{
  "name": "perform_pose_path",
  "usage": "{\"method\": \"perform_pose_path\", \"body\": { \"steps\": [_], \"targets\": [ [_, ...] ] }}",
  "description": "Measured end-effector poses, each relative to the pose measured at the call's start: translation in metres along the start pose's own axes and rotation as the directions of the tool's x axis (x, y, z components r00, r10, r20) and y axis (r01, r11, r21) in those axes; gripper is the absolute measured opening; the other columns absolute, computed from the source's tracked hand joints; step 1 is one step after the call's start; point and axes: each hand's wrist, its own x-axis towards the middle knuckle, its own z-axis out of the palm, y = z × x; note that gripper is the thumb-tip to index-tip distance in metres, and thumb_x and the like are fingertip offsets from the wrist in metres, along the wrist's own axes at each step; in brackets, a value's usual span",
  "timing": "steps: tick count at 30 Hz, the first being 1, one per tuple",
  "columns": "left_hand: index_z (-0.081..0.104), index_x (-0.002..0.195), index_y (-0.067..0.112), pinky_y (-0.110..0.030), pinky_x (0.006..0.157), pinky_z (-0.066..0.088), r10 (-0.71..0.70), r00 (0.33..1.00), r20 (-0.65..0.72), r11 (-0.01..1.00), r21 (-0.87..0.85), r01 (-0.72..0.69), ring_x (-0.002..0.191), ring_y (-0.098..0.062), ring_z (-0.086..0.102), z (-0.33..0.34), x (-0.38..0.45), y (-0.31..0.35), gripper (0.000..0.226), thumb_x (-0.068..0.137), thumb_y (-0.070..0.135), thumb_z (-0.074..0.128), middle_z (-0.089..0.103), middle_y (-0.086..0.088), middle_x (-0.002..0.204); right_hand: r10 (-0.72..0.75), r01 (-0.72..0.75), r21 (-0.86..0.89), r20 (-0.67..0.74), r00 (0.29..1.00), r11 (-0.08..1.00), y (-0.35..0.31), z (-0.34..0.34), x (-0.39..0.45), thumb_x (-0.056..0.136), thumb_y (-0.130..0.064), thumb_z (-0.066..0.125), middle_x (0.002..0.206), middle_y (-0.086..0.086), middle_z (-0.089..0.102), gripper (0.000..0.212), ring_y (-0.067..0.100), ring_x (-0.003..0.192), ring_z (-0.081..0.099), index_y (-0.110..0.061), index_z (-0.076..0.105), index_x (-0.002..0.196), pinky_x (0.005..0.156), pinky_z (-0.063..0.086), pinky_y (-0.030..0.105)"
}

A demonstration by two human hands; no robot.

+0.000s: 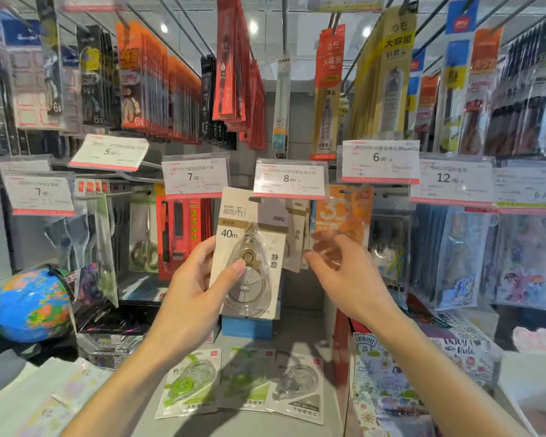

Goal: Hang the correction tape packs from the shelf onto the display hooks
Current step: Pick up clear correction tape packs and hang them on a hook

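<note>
Tape pack (249, 247), beige with "40m" printed on it, sits near the centre of my view, held upright in front of the hook rows. My left hand (199, 279) has it in a pinching grip: thumb (234, 269) pressed on the clear blister over the dispenser, the other fingers behind the card. The pack's top edge reaches up to the 8.00 price tag (290, 179) at 12 o'clock from it, and I cannot tell whether its hole is on a hook. My right hand (344, 272) hovers at 3 o'clock from the pack, grip spread and pinching nothing, its fingertips blurred in front of an orange pack (344, 212) that hangs there. More beige packs (297, 234) hang just behind the held one. At 6 o'clock, three more packs lie flat on the shelf (300, 329): two green ones (189, 383) (246, 380) and a grey one (297, 386), edges overlapping. A globe (29, 305) sits at 9 o'clock, well apart.
</note>
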Motion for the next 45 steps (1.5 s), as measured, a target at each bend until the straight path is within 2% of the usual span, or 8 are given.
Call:
{"method": "perform_pose_path", "body": {
  "steps": [4,9,17,24,27,34,38,45],
  "targets": [
    [0.057,0.129,0.039,-0.007,0.08,0.05,-0.009,1.0,0.01,0.999,-0.046,0.009,0.106,0.004,0.069,0.021,-0.005,-0.006,0.042,0.087,0.037,0.064,0.073,0.024,0.118,0.034,-0.083,0.274,0.178,0.983,0.958,-0.004,-0.003,-0.025,0.097,-0.04,0.067,0.101,-0.012,0.079,0.022,0.004,0.093,0.075,-0.031,0.071,0.117,0.089,0.063,0.034],
    [0.055,0.136,0.049,-0.01,0.095,0.049,-0.009,0.998,0.063,0.999,-0.033,0.012,0.123,0.004,0.062,0.037,-0.008,-0.014,0.04,0.101,0.03,0.06,0.067,0.026,0.131,0.034,-0.129,0.435,0.219,0.975,0.891,-0.008,-0.001,-0.039,0.097,-0.028,0.072,0.1,-0.011,0.08,0.017,0.01,0.091,0.077,-0.027,0.072,0.114,0.086,0.061,0.023],
    [0.048,0.149,0.041,-0.041,0.114,0.043,-0.034,0.994,0.103,0.998,-0.055,0.039,0.136,-0.001,0.053,0.044,-0.013,-0.011,0.048,0.102,0.033,0.057,0.06,0.023,0.143,0.04,-0.221,0.602,0.3,0.953,0.767,-0.006,0.007,-0.046,0.093,-0.013,0.077,0.115,-0.002,0.081,0.034,0.018,0.105,0.078,-0.02,0.061,0.123,0.086,0.063,0.031],
    [0.062,0.123,0.04,-0.05,0.086,0.06,0.049,0.994,-0.101,0.994,0.102,-0.039,0.092,-0.006,0.068,0.028,0.006,0.01,0.028,0.097,0.031,0.067,0.07,0.015,0.098,0.022,-0.18,0.609,0.258,0.966,0.772,0.005,-0.014,-0.042,0.095,-0.013,0.074,0.117,-0.004,0.08,0.036,0.015,0.108,0.077,-0.023,0.06,0.126,0.087,0.061,0.023],
    [0.059,0.121,0.041,-0.054,0.082,0.06,0.165,0.976,-0.142,0.982,0.12,-0.149,0.09,-0.016,0.069,0.018,0.028,0.036,0.032,0.092,0.039,0.07,0.069,0.013,0.095,0.024,-0.167,0.602,0.238,0.971,0.781,0.01,-0.026,-0.041,0.093,-0.018,0.074,0.119,-0.005,0.079,0.04,0.015,0.109,0.077,-0.025,0.06,0.129,0.087,0.062,0.026],
    [0.066,0.109,0.045,-0.041,0.07,0.063,0.352,0.934,-0.065,0.914,0.241,-0.327,0.083,-0.013,0.072,0.011,0.063,0.077,0.016,0.094,0.039,0.069,0.073,0.015,0.094,0.012,-0.147,0.584,0.228,0.974,0.799,0.017,-0.036,-0.045,0.095,-0.015,0.073,0.116,-0.007,0.08,0.037,0.014,0.106,0.078,-0.031,0.062,0.127,0.082,0.061,0.019],
    [0.072,0.1,0.036,-0.025,0.064,0.062,0.37,0.926,-0.07,0.91,0.23,-0.346,0.079,-0.008,0.072,0.008,0.07,0.086,0.005,0.097,0.033,0.068,0.074,0.015,0.09,-0.005,-0.131,0.581,0.227,0.974,0.803,0.014,-0.036,-0.045,0.096,-0.016,0.073,0.117,-0.008,0.08,0.036,0.012,0.106,0.077,-0.033,0.062,0.126,0.082,0.06,0.018],
    [0.072,0.098,0.033,-0.019,0.062,0.057,0.359,0.93,-0.073,0.918,0.205,-0.338,0.077,-0.005,0.071,0.008,0.073,0.087,0.004,0.098,0.031,0.068,0.074,0.016,0.088,-0.036,-0.081,0.547,0.199,0.979,0.833,-0.006,-0.024,-0.018,0.098,-0.02,0.072,0.114,-0.016,0.079,0.031,0.005,0.103,0.077,-0.034,0.062,0.123,0.08,0.06,0.016]
  ]
}}
